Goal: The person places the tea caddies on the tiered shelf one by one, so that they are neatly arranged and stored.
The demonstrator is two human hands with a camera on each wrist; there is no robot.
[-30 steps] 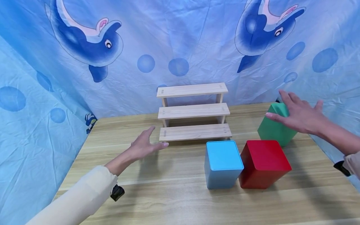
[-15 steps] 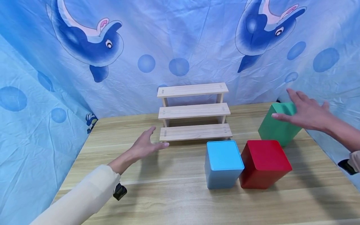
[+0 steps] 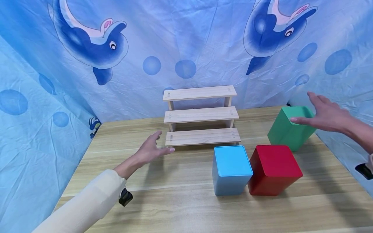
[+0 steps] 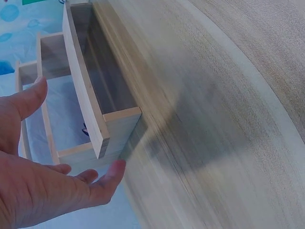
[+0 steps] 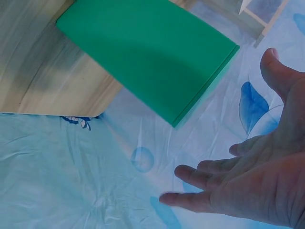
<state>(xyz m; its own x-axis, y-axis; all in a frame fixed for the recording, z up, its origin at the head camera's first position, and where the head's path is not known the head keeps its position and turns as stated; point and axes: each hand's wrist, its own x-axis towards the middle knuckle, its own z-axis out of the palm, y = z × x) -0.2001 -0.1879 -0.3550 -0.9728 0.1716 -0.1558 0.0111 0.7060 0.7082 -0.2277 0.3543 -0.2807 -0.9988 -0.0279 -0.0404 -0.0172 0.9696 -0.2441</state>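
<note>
My left hand [image 3: 148, 150] hovers at the left end of a wooden three-step rack [image 3: 202, 137], thumb and fingers spread, holding nothing. In the left wrist view its fingertips overlap the rack's end [image 4: 121, 125]. Over at the right, my right hand [image 3: 330, 115] hangs in the air with fingers extended, above and beside a green box [image 3: 287, 131]. The right wrist view has the green box [image 5: 152, 52] apart from the fingers. A light blue box [image 3: 232, 170] and a red box [image 3: 274, 170] stand upright side by side, in front of the rack's right end.
Everything stands on a wood-grain table [image 3: 180, 207]. A blue cloth backdrop [image 3: 186, 42] with dolphin pictures rises behind it and along both sides. The rack's upper two steps bear nothing.
My right hand has drawn away to the right from the green box, uncovering more of its top. The left hand and the boxes have stayed in nearly the same places.
</note>
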